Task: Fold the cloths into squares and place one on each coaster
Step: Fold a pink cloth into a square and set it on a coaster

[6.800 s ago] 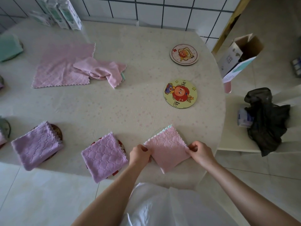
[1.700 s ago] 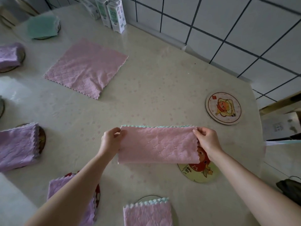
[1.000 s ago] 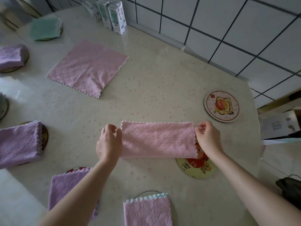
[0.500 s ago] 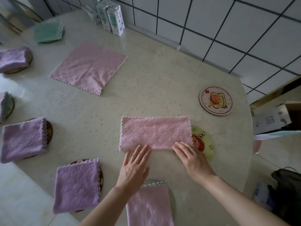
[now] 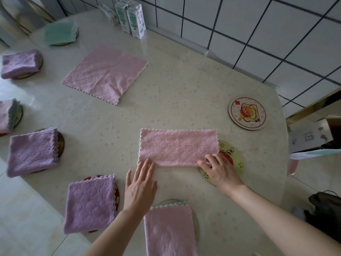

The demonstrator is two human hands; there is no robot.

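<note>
A pink cloth (image 5: 177,147), folded in half into a long strip, lies on the table (image 5: 175,93); its right end overlaps a yellow cartoon coaster (image 5: 232,154). My left hand (image 5: 140,183) lies flat, its straight fingertips touching the strip's near left corner. My right hand (image 5: 219,169) pinches the near right corner with bent fingers. A second coaster (image 5: 247,113) lies bare at the right. An unfolded pink cloth (image 5: 105,76) lies flat at the back. Folded cloths sit on coasters: pink (image 5: 168,230), purple (image 5: 90,202) and purple (image 5: 31,150).
More folded cloths on coasters ring the left side: purple (image 5: 19,63), green (image 5: 60,33), pink (image 5: 6,115). Milk cartons (image 5: 132,17) stand by the tiled wall. Off the table's right edge are a cardboard box (image 5: 313,135) and a dark bag (image 5: 324,206).
The cloth was held up as a strip and laid on the table. Both hands pressed its near edge; now the left sits at the left corner and the right takes the right corner.
</note>
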